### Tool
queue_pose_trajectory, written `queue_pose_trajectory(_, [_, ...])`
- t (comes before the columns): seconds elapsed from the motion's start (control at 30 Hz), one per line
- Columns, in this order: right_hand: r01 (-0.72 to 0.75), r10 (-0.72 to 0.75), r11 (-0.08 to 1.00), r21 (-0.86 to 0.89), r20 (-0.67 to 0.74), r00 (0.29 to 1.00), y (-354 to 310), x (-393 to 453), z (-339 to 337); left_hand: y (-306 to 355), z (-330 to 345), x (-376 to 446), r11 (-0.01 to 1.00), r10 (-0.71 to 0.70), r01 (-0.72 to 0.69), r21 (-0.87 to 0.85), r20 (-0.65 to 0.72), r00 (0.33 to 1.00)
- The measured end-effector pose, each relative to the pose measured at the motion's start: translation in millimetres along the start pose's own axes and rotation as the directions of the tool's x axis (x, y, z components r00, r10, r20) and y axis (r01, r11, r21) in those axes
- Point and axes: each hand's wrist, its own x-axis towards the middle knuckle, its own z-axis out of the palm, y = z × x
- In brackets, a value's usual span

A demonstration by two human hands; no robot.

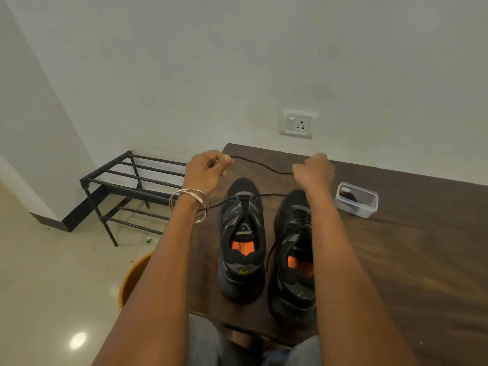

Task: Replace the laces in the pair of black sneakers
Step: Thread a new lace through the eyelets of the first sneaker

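Two black sneakers with orange insoles stand side by side on the dark wooden table [409,260], toes pointing away from me. The left sneaker [241,239] has a single black lace [261,165] threaded through its lowest eyelets. My left hand [207,170] and my right hand [314,169] are raised beyond the toes, each pinching part of that lace, which sags between them. The right sneaker [293,257] is laced, with loose lace ends hanging down its left side. My right forearm covers part of it.
A small clear plastic box [356,199] holding something dark sits to the right of the shoes. A black metal rack [132,191] stands on the floor at left, an orange bucket [133,278] beside the table's near corner. A wall socket [297,124] is behind.
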Motion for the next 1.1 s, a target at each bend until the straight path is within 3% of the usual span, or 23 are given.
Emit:
queue_pose_trajectory(0.03, [0.134,-0.130,0.984,-0.114,0.047,0.990,-5.3,-5.2,-0.8,5.4,4.2,-0.9,0.996,0.037,-0.039,0.083,0.032,0.999])
queue_pose_trajectory(0.1, [0.358,-0.347,0.934,-0.016,0.212,0.914,-17.0,-12.7,0.2,15.8,14.0,-3.0,0.979,0.076,-0.095,0.179,0.111,0.991])
queue_pose_trajectory(0.2, [0.411,-0.465,0.886,0.217,0.418,0.781,-23.5,-22.0,9.1,17.3,21.2,-1.4,0.966,0.062,-0.108,0.236,0.194,0.979])
queue_pose_trajectory(0.27, [0.409,-0.472,0.881,0.237,0.417,0.777,-20.2,-22.3,13.7,13.9,18.7,-1.0,0.978,0.023,-0.072,0.195,0.243,0.970])
queue_pose_trajectory(0.4, [0.286,-0.376,0.916,0.283,0.350,0.858,-16.2,-18.6,13.1,10.8,17.0,-4.0,0.988,0.014,-0.055,0.145,0.268,0.963])
queue_pose_trajectory(0.57, [0.137,-0.181,0.941,0.310,0.118,0.976,-7.7,-9.1,13.1,7.8,9.8,-2.0,0.995,-0.066,0.058,0.079,0.096,0.993])
queue_pose_trajectory(0.7, [-0.066,0.074,0.960,0.272,-0.021,0.997,2.8,5.3,19.0,0.5,4.6,-3.9,0.987,-0.111,0.098,0.126,0.097,0.989])
queue_pose_trajectory(0.77, [-0.119,0.128,0.969,0.215,-0.028,0.991,3.6,6.1,19.6,-2.0,6.6,-4.8,0.981,-0.133,0.116,0.157,0.098,0.986])
queue_pose_trajectory(0.83, [-0.049,0.049,0.999,0.002,0.022,0.999,2.8,1.3,18.4,-3.5,8.1,-4.8,0.975,-0.152,0.137,0.175,0.071,0.986])
queue_pose_trajectory(0.9, [0.153,-0.120,0.960,-0.234,0.150,0.981,-4.5,-9.4,16.8,-3.7,9.8,-4.0,0.980,-0.145,0.136,0.149,0.056,0.988])
queue_pose_trajectory(0.93, [0.274,-0.218,0.930,-0.244,0.233,0.948,-10.0,-15.4,17.0,-3.1,11.2,-3.7,0.984,-0.139,0.132,0.124,0.055,0.989])
queue_pose_trajectory(1.0, [0.421,-0.361,0.903,-0.085,0.381,0.851,-20.3,-25.4,19.3,-0.8,15.0,-2.8,0.988,-0.134,0.129,0.083,0.053,0.990])
queue_pose_trajectory(1.1, [0.456,-0.442,0.887,0.072,0.422,0.792,-24.4,-30.4,24.1,3.6,17.2,-3.1,0.991,-0.129,0.127,0.036,0.065,0.989])
